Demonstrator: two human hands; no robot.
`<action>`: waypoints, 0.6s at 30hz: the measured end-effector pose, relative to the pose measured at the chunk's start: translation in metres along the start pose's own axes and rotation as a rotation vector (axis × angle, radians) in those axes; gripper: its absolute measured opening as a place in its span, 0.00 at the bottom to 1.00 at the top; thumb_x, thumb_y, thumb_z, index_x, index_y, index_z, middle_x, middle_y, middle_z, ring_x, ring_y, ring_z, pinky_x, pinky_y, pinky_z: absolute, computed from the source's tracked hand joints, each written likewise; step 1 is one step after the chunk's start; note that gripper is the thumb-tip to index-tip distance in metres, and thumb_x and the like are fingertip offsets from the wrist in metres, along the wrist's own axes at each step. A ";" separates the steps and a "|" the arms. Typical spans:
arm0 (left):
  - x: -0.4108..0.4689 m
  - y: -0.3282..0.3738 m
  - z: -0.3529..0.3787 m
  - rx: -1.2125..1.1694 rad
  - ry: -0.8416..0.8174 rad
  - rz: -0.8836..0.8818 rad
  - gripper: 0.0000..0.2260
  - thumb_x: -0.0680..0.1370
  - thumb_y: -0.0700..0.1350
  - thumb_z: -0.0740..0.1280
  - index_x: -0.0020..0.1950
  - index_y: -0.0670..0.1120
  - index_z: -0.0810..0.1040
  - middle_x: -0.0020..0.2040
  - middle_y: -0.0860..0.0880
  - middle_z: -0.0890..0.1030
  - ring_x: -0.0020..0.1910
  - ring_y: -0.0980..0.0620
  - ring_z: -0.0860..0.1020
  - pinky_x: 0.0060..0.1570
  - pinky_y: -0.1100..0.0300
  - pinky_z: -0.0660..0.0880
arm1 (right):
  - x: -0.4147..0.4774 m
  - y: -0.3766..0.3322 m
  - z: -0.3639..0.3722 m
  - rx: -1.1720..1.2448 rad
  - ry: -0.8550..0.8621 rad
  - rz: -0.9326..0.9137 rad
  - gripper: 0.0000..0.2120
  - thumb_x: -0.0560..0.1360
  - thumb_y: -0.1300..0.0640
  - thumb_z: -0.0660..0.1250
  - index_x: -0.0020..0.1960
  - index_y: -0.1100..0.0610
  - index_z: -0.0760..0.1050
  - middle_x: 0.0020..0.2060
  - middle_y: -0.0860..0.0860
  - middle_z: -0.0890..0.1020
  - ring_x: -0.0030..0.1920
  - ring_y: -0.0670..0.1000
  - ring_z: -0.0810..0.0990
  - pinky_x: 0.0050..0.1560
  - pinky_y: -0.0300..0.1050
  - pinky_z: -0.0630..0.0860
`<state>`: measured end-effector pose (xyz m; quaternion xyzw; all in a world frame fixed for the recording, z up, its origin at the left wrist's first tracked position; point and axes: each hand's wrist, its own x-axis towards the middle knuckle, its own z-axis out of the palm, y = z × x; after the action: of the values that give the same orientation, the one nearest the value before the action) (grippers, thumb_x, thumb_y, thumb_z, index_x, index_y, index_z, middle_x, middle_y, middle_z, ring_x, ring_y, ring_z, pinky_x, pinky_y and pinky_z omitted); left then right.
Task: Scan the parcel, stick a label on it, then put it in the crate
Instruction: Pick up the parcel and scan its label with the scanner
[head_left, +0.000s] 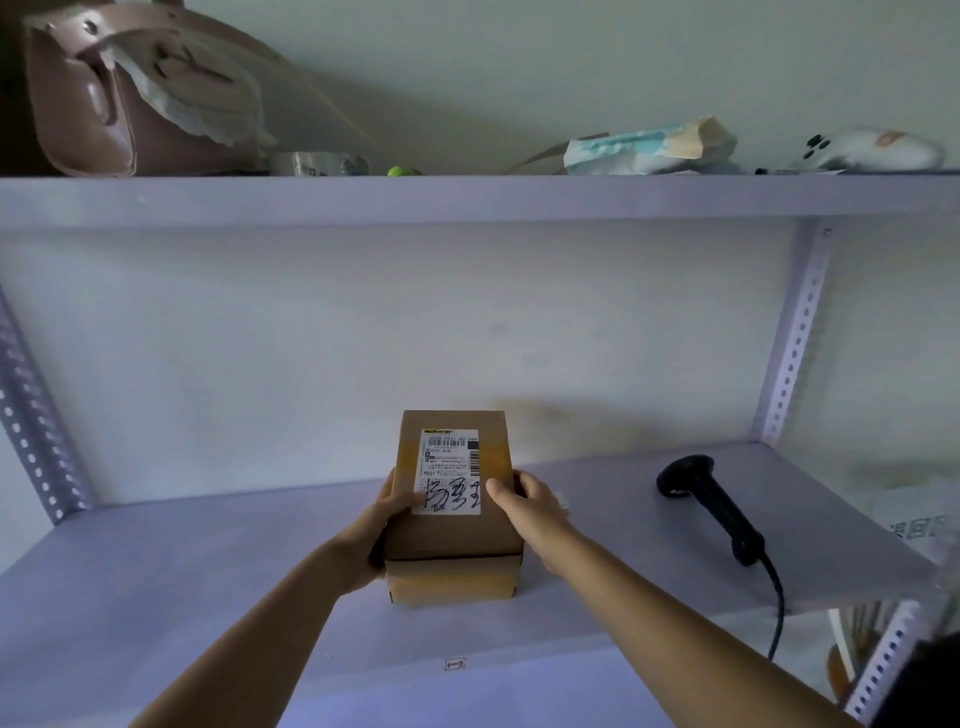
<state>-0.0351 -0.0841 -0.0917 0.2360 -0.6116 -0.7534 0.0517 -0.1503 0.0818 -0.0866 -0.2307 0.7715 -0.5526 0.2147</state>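
A brown cardboard parcel (453, 540) stands on the pale shelf board (208, 582), with a white shipping label (451, 472) bearing barcodes and black handwriting on its top face. My left hand (375, 535) grips the parcel's left side, thumb resting on the label's lower corner. My right hand (530, 512) holds the right side, thumb on the top by the label's edge. A black handheld scanner (711, 506) lies on the shelf to the right, its cable running off the front edge. No crate is visible.
An upper shelf (467, 200) carries a pink bag (119, 98), a tape roll (317, 163), a wipes pack (649, 148) and a white object (872, 150). Perforated metal uprights (795, 332) frame the shelf. A small tag (455, 663) marks the front edge.
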 end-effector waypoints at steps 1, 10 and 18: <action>0.003 -0.003 -0.002 -0.005 -0.009 0.029 0.33 0.64 0.50 0.74 0.68 0.57 0.70 0.57 0.45 0.83 0.51 0.45 0.81 0.38 0.53 0.81 | -0.004 -0.001 -0.005 -0.023 -0.042 -0.020 0.13 0.78 0.44 0.59 0.55 0.51 0.74 0.50 0.52 0.80 0.53 0.53 0.79 0.60 0.53 0.75; 0.008 -0.004 0.000 0.026 -0.050 0.201 0.34 0.64 0.49 0.73 0.70 0.58 0.70 0.58 0.47 0.84 0.55 0.45 0.83 0.49 0.54 0.79 | 0.033 0.038 -0.207 -0.560 0.722 0.148 0.25 0.71 0.50 0.69 0.65 0.60 0.71 0.62 0.63 0.74 0.62 0.65 0.74 0.59 0.57 0.74; 0.007 -0.002 0.000 0.068 -0.067 0.238 0.33 0.64 0.48 0.72 0.69 0.58 0.71 0.59 0.47 0.84 0.54 0.46 0.84 0.45 0.58 0.81 | 0.051 0.108 -0.230 -0.426 0.367 0.533 0.19 0.71 0.63 0.71 0.57 0.71 0.71 0.46 0.65 0.78 0.45 0.63 0.79 0.40 0.48 0.72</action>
<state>-0.0409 -0.0867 -0.0955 0.1383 -0.6620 -0.7281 0.1122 -0.3390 0.2558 -0.1248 0.0411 0.9275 -0.3370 0.1564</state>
